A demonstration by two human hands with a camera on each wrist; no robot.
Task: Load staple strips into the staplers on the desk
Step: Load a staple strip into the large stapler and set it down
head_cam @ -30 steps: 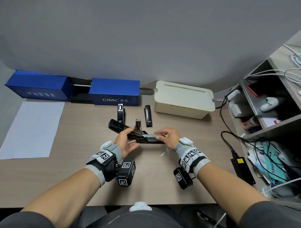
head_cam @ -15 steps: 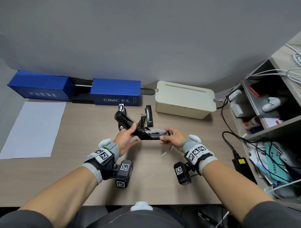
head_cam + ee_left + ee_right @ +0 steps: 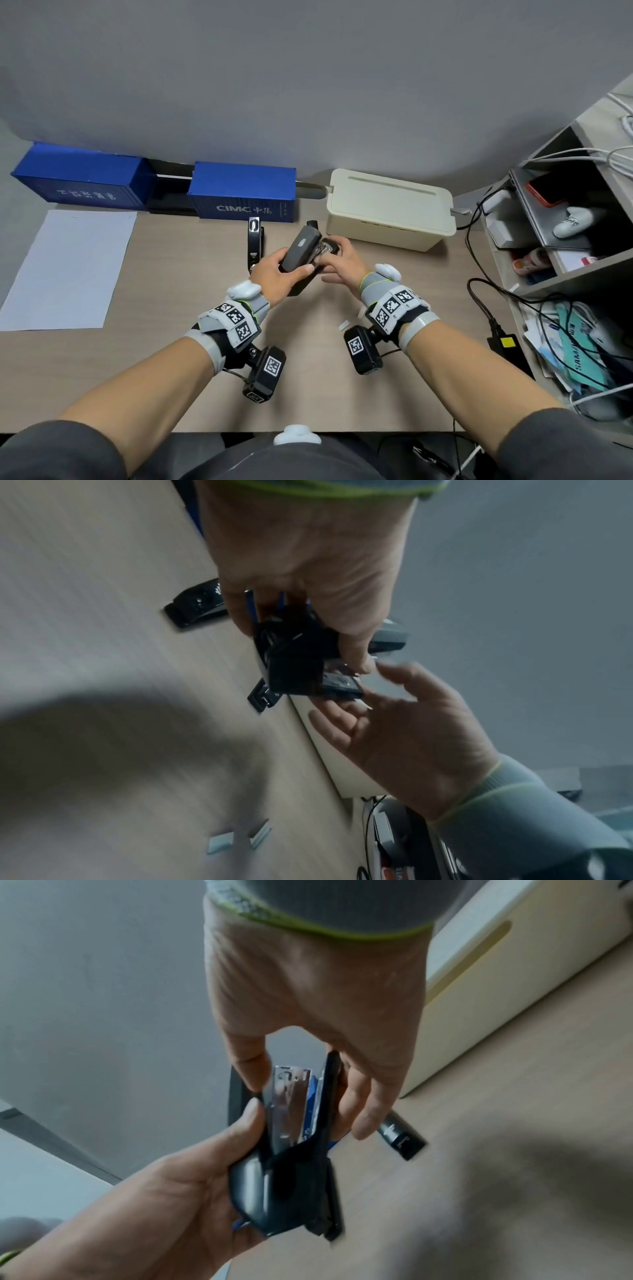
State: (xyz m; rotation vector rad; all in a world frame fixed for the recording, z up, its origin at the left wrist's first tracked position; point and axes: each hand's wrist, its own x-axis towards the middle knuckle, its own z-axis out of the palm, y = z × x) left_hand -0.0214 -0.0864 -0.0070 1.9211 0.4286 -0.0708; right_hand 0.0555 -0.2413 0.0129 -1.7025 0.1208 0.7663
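My left hand (image 3: 291, 270) grips the rear of a black stapler (image 3: 301, 250), held tilted above the desk (image 3: 171, 359). My right hand (image 3: 332, 257) pinches its front end, thumb on the top cover and fingers behind the base. In the right wrist view the stapler (image 3: 294, 1172) is partly open, with the metal magazine (image 3: 291, 1096) showing between cover and base. Two short staple strips (image 3: 343, 324) lie on the desk near my right wrist. A second black stapler (image 3: 255, 240) lies to the left. A third (image 3: 312, 224) is half hidden behind the held one.
Two blue container-shaped boxes (image 3: 243, 192) and a cream cable box (image 3: 390, 209) line the back wall. A white paper sheet (image 3: 65, 270) lies at the left. A cluttered shelf (image 3: 565, 270) with cables stands at the right, beside a black power adapter (image 3: 507, 346).
The stapler lay flat and wide open near the desk. Both hands have lifted and turned it away from me, and its cover has swung down toward the magazine.
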